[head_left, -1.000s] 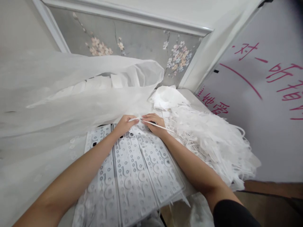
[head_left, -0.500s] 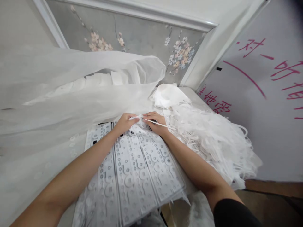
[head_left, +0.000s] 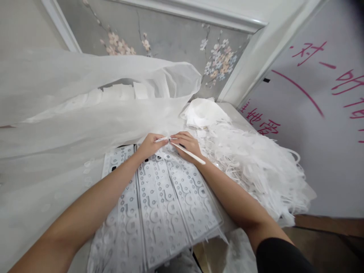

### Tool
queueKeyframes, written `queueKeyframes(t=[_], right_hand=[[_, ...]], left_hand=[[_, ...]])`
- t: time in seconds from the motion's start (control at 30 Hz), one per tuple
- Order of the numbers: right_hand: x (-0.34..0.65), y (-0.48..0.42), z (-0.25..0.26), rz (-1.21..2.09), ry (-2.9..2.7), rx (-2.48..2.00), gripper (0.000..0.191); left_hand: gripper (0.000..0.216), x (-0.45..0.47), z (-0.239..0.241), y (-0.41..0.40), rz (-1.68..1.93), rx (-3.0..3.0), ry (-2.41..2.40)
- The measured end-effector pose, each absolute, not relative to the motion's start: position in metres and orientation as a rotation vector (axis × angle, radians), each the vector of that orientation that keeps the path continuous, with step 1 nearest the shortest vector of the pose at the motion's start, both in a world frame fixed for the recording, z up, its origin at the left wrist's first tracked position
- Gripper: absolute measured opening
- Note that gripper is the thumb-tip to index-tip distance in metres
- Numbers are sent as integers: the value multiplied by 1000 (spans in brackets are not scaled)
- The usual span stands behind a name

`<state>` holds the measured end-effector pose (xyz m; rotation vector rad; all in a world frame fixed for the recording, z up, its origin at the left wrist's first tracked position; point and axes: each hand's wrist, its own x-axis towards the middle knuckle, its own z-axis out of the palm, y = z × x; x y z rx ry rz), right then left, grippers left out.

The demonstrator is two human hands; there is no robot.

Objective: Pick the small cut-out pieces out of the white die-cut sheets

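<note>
Close together over a printed sheet, my left hand and my right hand pinch a thin white strap. One length of it crosses the back of my right hand down to the wrist. Between the fingertips lies some white material too small to make out. A small dark object shows by my right fingers; its kind is unclear. Beneath both wrists lies a clear-covered sheet printed with rows of grey circles and curves. White translucent fabric meets the fingertips from behind.
A large heap of white straps lies on the right, with a folded white cloth piece at its back. Behind stand a framed flower picture and a whiteboard with red writing. Crumpled clear plastic hangs at the front.
Both hands stay together in nearly the same spot. The strap's free end now lies wider and lower across my right wrist. The view has shifted slightly.
</note>
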<state>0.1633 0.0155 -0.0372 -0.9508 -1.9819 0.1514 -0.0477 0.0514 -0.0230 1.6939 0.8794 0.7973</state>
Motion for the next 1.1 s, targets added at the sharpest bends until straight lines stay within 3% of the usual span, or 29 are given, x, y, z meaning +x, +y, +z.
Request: queueKeyframes(t=[0.37,0.77,1.1], right_hand=[[160,19,-36,309,-1882,-948,19],[154,13,-32,-78,-2126,-1112,24],[165,22,-36,187,-1631,-1182,20]], left_hand=[[36,-50,-17,51,790,1808,836],[36,-46,-24,53,827,1653,887],[34,-48,-27,56,815,1641,888]])
